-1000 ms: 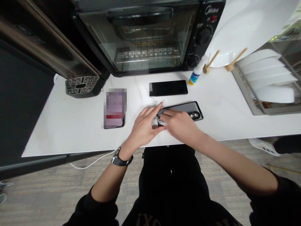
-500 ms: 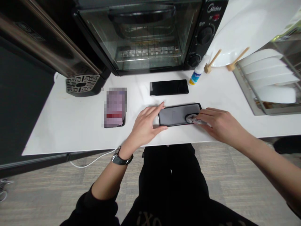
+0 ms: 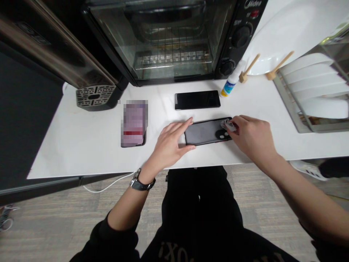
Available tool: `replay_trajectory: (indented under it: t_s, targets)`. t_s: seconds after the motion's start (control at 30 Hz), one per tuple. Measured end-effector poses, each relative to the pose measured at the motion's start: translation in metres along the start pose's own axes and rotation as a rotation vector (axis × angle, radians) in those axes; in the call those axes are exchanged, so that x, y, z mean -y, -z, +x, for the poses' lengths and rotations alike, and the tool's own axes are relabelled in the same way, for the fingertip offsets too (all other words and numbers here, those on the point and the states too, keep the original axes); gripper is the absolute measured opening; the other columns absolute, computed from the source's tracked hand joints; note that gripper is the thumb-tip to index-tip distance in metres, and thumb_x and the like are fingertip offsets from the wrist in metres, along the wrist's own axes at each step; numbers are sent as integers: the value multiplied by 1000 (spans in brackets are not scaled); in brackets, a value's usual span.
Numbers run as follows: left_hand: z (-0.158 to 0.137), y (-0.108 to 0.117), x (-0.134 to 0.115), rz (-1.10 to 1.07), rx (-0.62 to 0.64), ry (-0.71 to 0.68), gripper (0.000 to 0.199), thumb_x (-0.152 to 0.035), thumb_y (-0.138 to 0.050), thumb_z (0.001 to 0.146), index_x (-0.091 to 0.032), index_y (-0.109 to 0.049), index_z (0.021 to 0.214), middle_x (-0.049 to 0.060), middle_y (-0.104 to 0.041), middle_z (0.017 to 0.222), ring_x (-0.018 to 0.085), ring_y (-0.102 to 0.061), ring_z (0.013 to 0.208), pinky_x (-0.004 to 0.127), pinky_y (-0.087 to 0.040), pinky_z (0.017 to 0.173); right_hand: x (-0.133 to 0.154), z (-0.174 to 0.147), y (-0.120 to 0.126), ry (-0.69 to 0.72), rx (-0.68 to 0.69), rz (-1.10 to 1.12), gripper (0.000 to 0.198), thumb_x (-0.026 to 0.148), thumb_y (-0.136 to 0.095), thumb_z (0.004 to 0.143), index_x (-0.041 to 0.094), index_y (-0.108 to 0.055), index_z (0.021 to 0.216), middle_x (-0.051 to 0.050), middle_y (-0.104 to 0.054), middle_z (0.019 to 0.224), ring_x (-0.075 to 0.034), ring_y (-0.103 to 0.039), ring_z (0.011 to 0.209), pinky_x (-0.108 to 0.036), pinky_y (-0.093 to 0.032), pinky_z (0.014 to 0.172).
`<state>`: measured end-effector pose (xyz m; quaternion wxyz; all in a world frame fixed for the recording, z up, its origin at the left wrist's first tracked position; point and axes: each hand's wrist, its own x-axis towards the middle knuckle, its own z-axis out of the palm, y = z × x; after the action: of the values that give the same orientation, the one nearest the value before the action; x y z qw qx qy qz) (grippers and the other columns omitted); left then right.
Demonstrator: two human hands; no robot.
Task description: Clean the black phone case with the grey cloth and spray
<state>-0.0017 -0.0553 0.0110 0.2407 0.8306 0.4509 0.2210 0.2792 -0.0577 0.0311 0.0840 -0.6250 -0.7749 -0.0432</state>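
Note:
A phone case [image 3: 203, 133] with a black rim and a grey see-through back lies on the white counter near its front edge. My left hand [image 3: 171, 143] grips its left end, thumb on the near side and fingers on the far side. In my right hand [image 3: 253, 136] is a crumpled white wipe [image 3: 228, 125], pinched in the fingers and pressed at the far right corner of the case, beside the dark camera cut-outs. Behind the case lies a black phone [image 3: 197, 100], screen up. Left of my left hand is another phone [image 3: 133, 123], its screen blurred out.
At the back stands a toaster oven [image 3: 169, 43], with a small spray bottle [image 3: 229, 85] before its right corner. A machine with a drip tray [image 3: 95, 96] is on the left. A dish rack [image 3: 305, 125] with white dishes stands right. Another person's shoe [image 3: 308, 170] shows below the counter.
My right hand has moved the wipe from the near part of the camera area to the far right corner, uncovering the cut-outs. My left hand stays on the case. A shoe has come into view.

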Motion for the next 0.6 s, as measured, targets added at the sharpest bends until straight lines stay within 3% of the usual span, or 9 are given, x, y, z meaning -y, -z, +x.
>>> replay_trajectory:
  t_s: [0.17, 0.37, 0.47, 0.6]
  targets:
    - [1, 0, 1, -9, -4, -1, 89, -48, -81, 91, -32, -35, 165, 8, -62, 152, 32, -55, 138, 52, -43, 118, 36, 18, -7, -44, 31, 78, 14, 14, -59, 89, 15, -72, 96, -11, -76, 89, -24, -65, 73, -35, -30, 63]
    - [-1, 0, 1, 3, -8, -7, 91, -50, -81, 90, -28, -35, 166, 11, -61, 151, 33, -56, 136, 51, -45, 116, 80, 27, -15, 155, 91, 265, 22, 8, -56, 93, 14, -74, 104, -10, -77, 98, -23, -69, 85, -34, -38, 70]
    - [-1, -1, 2, -4, -24, -29, 93, -51, -79, 91, -29, -31, 168, 11, -62, 151, 33, -56, 136, 50, -45, 115, 85, 24, -14, 296, 106, 350, 23, 6, -54, 95, 13, -72, 107, -11, -77, 105, -22, -69, 94, -32, -40, 74]
    - [-1, -1, 3, -13, -5, -39, 96, -56, -76, 93, -33, -24, 169, 8, -60, 154, 32, -55, 138, 50, -44, 115, 71, 18, -8, 442, 186, 401, 11, 14, -60, 100, 15, -70, 95, -9, -75, 99, -22, -67, 91, -31, -38, 72]
